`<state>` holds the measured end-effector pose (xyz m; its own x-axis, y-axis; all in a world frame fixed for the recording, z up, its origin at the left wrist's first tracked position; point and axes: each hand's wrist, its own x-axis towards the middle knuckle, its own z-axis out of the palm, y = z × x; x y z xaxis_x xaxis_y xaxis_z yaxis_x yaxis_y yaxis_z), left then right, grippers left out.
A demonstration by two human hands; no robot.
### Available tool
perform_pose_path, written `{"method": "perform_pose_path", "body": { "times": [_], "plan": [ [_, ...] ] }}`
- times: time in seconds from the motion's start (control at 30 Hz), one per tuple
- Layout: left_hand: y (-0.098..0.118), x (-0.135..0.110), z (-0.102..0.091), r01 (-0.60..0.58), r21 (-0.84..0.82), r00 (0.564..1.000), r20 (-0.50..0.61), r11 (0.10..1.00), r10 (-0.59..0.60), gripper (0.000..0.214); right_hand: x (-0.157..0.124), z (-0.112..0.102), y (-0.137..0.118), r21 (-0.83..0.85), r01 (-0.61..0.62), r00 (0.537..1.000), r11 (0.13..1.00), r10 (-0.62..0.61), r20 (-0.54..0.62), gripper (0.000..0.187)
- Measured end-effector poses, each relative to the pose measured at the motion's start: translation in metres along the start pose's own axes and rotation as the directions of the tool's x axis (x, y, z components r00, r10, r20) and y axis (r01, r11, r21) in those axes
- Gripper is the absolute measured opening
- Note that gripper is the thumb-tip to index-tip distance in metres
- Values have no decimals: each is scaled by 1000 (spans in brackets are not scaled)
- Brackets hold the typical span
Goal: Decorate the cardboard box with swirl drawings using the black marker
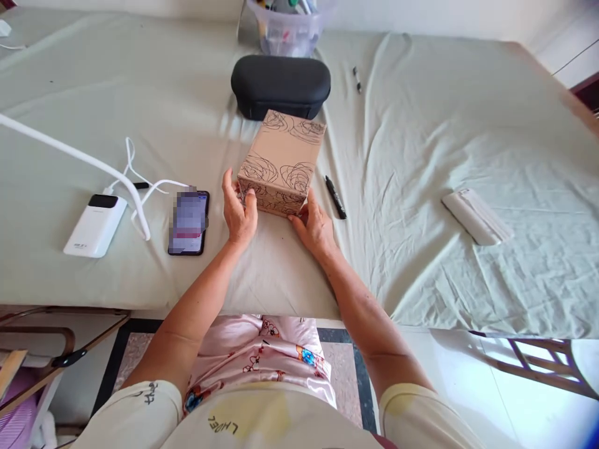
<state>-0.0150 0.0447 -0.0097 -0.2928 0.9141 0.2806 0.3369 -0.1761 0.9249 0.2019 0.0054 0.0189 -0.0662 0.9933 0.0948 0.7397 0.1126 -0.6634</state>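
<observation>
A brown cardboard box (282, 162) with black scribbled swirls stands on the pale green cloth-covered table (421, 156). My left hand (238, 212) grips its near left corner, thumb on the front face. My right hand (314, 226) presses against its near right corner, fingers curled at the bottom edge. Both hands hold the box from the near side.
A black marker (336, 196) lies just right of the box. Behind it sit a black oval case (281, 85) and a clear bin of pens (285, 25). A phone (188, 222), a white power bank (96, 224) with cables lie left. A white flat object (476, 216) lies right.
</observation>
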Motion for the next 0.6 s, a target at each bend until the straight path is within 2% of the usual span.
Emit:
{"method": "perform_pose_path", "body": {
  "times": [0.3,0.4,0.47,0.6],
  "plan": [
    [27,0,-4,58,87,997,-52,994,-54,90,-4,-1,3,-70,85,996,994,-84,17,84],
    [28,3,-6,48,107,994,-103,993,-37,87,-1,-12,2,-123,117,993,985,-119,-5,70],
    [27,4,-7,53,123,991,-130,991,-36,88,2,-23,3,-209,63,995,976,-78,-68,54],
    [28,4,-10,8,175,992,-128,984,15,89,5,-43,15,-339,-190,977,922,143,-159,33]
  ]
}}
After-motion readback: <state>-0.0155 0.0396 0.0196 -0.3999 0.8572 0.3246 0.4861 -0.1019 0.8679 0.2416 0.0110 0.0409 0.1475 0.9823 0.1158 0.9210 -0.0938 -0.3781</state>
